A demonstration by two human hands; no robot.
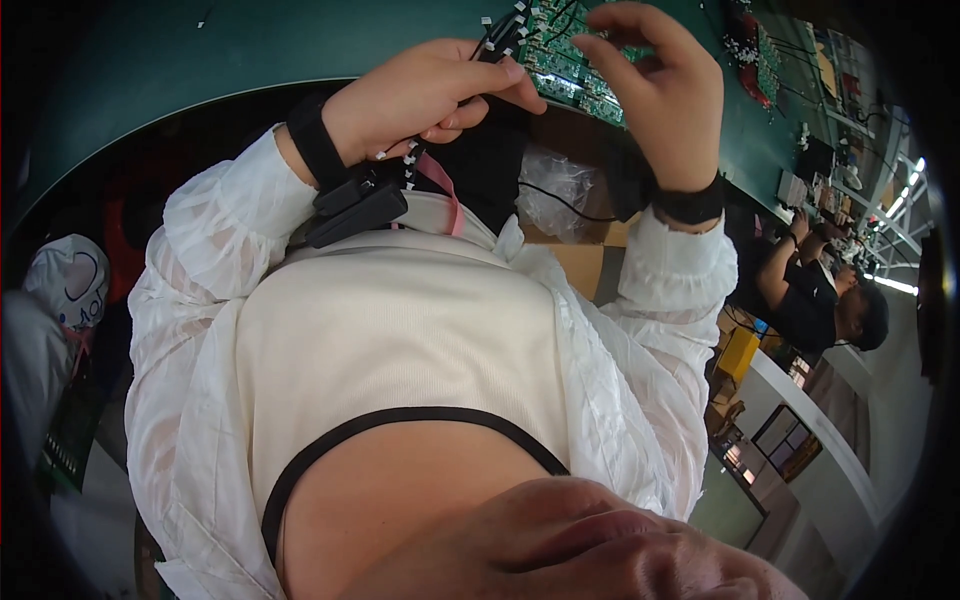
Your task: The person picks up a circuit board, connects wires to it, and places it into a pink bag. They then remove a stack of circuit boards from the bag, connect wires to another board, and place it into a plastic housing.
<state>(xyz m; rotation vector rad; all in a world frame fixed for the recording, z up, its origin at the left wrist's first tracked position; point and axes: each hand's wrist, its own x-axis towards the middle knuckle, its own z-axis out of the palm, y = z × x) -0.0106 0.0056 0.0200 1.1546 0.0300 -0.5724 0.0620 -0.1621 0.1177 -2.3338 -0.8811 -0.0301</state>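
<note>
**Bundle of thin black cables with small white plastic connectors (505, 38) was held in the left hand (415, 95)**

Nearest, a cream ribbed top edged in black (400, 330) was worn under a sheer white long-sleeved shirt (205, 225). Both wrists were circled by black bands, and a boxy black device (360, 212) was carried at the left one. Beyond the waist, a crumpled clear plastic bag (555, 195) was seen in a brown cardboard box (575, 262).

The bundle was enclosed by the left hand's curled fingers near the table's edge, with connector ends showing on both sides of the fist. The right hand (675, 85) was raised to the right, half open, thumb and fingers bent and parted; whether a wire was pinched there could not be told. Between the hands, green printed circuit boards (572, 88) were laid on a dark green tabletop (250, 40).

Farther right, red and black wires with white connectors (745, 50) were placed by another board. At the far right, a person in dark clothing (805, 305) was seen.
</note>
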